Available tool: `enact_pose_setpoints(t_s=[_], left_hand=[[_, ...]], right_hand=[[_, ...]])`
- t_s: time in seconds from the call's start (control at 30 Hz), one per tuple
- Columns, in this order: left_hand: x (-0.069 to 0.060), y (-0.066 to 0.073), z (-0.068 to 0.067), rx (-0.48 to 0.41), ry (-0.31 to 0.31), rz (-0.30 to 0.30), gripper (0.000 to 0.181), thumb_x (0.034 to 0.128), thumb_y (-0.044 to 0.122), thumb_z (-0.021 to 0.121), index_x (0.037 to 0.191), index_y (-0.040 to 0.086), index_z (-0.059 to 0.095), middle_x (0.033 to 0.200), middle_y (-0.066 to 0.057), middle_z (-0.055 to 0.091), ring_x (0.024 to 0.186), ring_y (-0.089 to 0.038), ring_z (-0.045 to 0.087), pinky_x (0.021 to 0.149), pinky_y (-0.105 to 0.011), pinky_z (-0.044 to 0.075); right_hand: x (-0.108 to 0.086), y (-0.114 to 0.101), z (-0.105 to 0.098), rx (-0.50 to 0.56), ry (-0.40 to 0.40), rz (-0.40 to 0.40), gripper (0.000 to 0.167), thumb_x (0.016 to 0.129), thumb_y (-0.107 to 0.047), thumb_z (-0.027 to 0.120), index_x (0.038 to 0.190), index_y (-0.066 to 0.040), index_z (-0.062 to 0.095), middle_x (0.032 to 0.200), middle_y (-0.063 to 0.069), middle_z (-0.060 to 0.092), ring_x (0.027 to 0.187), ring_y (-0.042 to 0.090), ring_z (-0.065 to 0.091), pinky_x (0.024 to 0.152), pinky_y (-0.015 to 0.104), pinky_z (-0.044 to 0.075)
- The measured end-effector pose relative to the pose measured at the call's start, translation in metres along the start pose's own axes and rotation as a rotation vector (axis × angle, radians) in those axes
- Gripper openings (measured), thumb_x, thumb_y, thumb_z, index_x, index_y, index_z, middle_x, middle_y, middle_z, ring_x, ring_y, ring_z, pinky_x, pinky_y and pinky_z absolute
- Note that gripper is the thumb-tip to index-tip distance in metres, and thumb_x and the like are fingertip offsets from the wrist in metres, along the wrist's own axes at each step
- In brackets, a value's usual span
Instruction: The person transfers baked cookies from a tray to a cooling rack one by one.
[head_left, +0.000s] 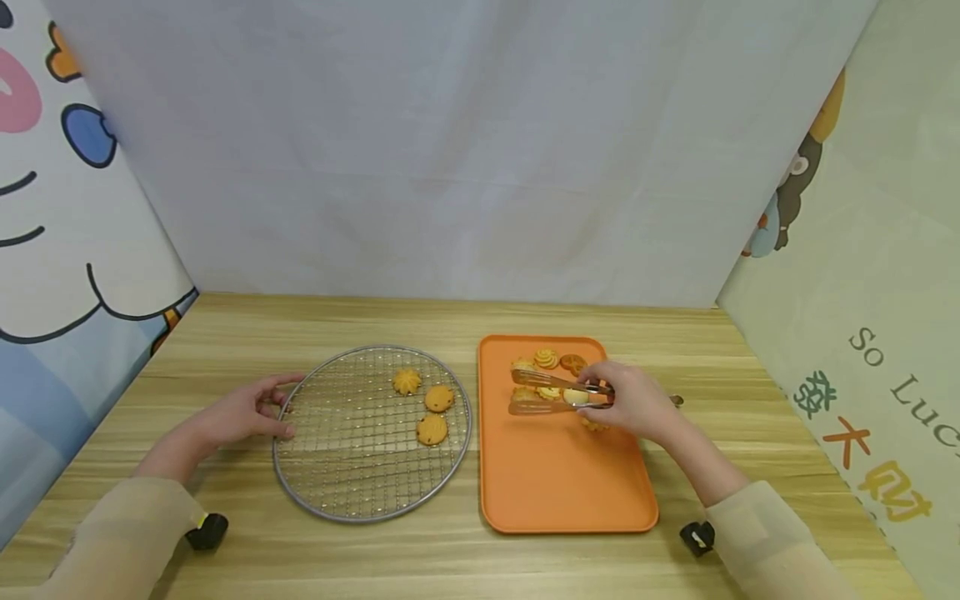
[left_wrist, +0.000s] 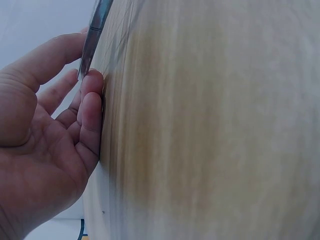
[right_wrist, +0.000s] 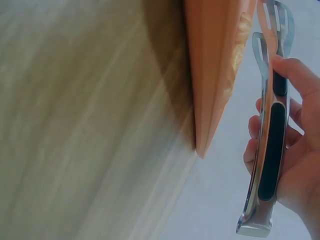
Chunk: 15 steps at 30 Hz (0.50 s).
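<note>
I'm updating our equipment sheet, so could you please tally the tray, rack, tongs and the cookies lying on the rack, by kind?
Orange tray: 1
Round wire rack: 1
Tongs: 1
Star-shaped cookie on the rack: 1
Round cookies on the rack: 2
Total: 6
</note>
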<state>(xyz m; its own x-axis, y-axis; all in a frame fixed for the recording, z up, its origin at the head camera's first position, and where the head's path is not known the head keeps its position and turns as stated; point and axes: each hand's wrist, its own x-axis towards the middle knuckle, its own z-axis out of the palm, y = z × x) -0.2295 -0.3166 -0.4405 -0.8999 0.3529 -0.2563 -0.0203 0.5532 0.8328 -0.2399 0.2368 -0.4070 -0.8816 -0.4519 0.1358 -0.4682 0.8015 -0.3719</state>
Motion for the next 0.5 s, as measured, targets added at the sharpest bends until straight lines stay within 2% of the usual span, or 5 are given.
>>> enact_pose_setpoints(t_s=[0.17,0.33,0.5], left_hand=[[0.0,-0.0001,0.0002,-0.002,0.001,0.001,0.091,0.0768,0.02,0.078,0.148,0.004,0.024,0.112,-0.019,0.043,0.076,-0.015,0.047,0.067,-0.026,0.044],[0.0006,-0.001,0.0002,-0.011,-0.001,0.0,0.091,0.0767,0.019,0.078,0.148,0.004,0.024,0.112,-0.019,0.042,0.075,-0.015,0.047,0.066,-0.026,0.044],[0.0013,-0.0016,0.0,-0.012,-0.003,-0.001,0.091,0.0769,0.02,0.078,0.148,0.004,0.023,0.112,-0.019,0.042,0.076,-0.016,0.047,0.067,-0.026,0.045]], right_hand=[[0.0007,0.0011,0.0019,-0.019,-0.007,0.011,0.033,0.077,-0.032,0.078,0.105,-0.02,0.065,0.096,0.0,0.063,0.072,0.013,0.053,0.063,0.031,0.042],[0.0014,0.0011,0.0023,-0.028,-0.014,0.033,0.033,0.077,-0.033,0.078,0.105,-0.021,0.065,0.101,0.0,0.064,0.083,0.02,0.059,0.066,0.036,0.046],[0.0027,0.0018,0.0022,-0.049,-0.015,0.047,0.034,0.077,-0.034,0.077,0.106,-0.021,0.065,0.105,0.001,0.064,0.089,0.021,0.06,0.069,0.038,0.048]])
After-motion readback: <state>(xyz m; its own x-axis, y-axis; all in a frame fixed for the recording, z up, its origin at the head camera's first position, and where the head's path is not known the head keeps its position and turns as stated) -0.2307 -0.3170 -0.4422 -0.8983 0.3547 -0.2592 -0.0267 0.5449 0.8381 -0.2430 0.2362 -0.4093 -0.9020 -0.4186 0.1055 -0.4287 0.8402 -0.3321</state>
